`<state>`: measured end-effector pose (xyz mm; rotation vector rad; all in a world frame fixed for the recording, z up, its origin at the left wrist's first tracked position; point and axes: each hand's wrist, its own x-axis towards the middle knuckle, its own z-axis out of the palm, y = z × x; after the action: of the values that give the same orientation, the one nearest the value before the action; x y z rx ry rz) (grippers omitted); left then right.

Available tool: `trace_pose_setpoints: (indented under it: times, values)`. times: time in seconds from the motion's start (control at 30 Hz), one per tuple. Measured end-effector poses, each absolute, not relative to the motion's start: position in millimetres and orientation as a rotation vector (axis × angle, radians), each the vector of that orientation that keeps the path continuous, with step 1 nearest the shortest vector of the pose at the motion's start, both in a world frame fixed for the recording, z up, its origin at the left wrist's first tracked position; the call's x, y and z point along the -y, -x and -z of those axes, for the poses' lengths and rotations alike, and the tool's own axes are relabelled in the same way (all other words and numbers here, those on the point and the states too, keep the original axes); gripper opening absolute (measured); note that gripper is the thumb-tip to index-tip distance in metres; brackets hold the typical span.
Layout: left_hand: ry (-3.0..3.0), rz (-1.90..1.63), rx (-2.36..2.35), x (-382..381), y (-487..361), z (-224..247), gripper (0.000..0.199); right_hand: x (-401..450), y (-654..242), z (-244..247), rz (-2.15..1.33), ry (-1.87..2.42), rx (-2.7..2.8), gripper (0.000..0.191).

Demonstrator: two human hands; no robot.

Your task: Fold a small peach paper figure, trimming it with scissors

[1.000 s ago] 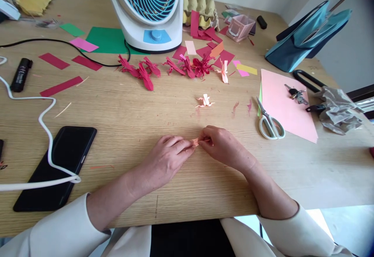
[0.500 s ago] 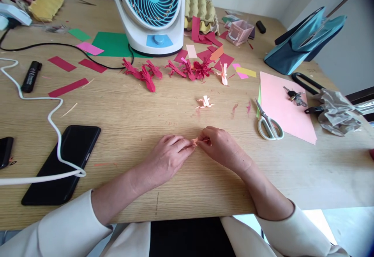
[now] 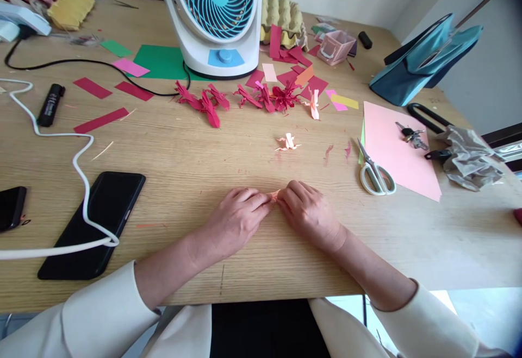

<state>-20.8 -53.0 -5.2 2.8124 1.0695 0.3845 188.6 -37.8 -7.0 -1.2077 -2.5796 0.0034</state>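
A small twisted piece of orange paper (image 3: 274, 196) is pinched low over the table between my two hands. My left hand (image 3: 236, 218) grips its left end with closed fingertips. On the other end are the bent fingers of my right hand (image 3: 309, 212), which cover much of it. Just beyond lies a pale pink twisted paper figure (image 3: 289, 142), with a peach one (image 3: 314, 104) farther back. Several crimson twisted paper figures (image 3: 209, 109) lie in a row in front of the fan.
A white fan (image 3: 222, 56) stands at the back. Scissors (image 3: 376, 172) lie right, beside pink paper sheets (image 3: 402, 157) with keys (image 3: 412, 134) on top. On the left, a white cable (image 3: 84, 179) crosses a black phone (image 3: 122, 200). Crimson paper strips (image 3: 101, 120) lie beyond.
My right hand has turned, its fingers curling down closer over the orange paper and to my left hand. My left hand stays nearly in place. The view has shifted slightly.
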Motion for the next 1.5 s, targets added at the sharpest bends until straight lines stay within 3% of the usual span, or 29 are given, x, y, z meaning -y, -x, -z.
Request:
trace_pose_setpoints:
  times: [0.3,0.57,1.0,1.5]
  values:
    - [-2.834,-0.412,-1.058,52,21,9,0.034,37,-187,12,-0.428,1.294,2.341,0.011]
    - [-2.829,-0.438,-1.07,52,22,12,0.032,32,-192,17,-0.308,1.099,2.457,0.022]
    - [-2.929,-0.403,-1.057,55,23,15,0.039,35,-186,15,-0.5,1.282,2.303,0.008]
    - [-2.971,-0.361,-1.076,59,22,13,0.045,40,-194,14,-0.217,1.049,2.516,0.021]
